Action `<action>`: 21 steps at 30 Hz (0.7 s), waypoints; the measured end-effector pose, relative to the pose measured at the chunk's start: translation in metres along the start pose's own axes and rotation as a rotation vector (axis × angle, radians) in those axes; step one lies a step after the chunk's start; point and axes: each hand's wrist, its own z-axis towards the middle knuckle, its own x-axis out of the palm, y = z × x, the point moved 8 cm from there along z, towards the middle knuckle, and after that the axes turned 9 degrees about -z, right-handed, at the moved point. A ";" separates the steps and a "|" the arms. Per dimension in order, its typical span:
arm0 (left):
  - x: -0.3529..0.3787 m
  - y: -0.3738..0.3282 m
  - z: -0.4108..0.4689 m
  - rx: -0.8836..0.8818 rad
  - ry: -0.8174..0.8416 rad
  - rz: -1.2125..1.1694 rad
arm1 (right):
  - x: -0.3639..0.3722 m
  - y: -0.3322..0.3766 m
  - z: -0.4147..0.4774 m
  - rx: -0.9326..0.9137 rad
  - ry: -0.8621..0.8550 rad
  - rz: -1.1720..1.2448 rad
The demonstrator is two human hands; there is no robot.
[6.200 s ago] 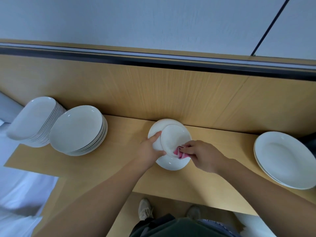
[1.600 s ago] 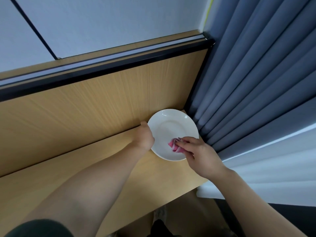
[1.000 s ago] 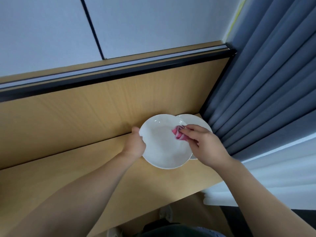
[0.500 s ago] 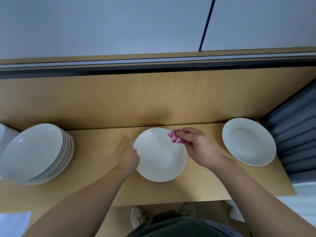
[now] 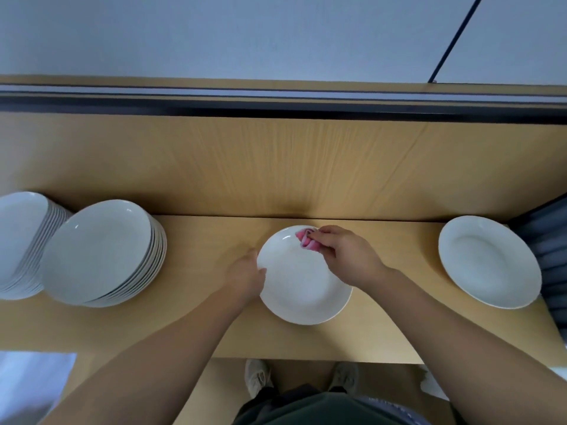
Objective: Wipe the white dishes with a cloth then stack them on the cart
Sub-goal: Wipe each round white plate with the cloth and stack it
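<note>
Now the left hand [image 5: 245, 277] grips the left rim of a white plate [image 5: 306, 289], thumb over the edge. The right hand [image 5: 343, 256] pinches a bunched pink cloth [image 5: 305, 239] against the plate's upper inside. The plate lies at the centre of the frame on a wooden shelf [image 5: 199, 326]. About 1 second ago both hands and this plate were over by the curtain [image 5: 552, 240] at the right edge. Now they are back in the middle, so wiping looks only just begun and stacking is not yet due. A tall stack of plates [image 5: 101, 253] stands at the left, with a second stack [image 5: 21, 240] beside it at the frame's edge. Another plate [image 5: 487, 262] lies at the right, well apart.
</note>
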 end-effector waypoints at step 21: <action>0.002 0.013 -0.010 0.255 0.175 0.092 | 0.125 0.050 0.013 0.034 0.195 -0.340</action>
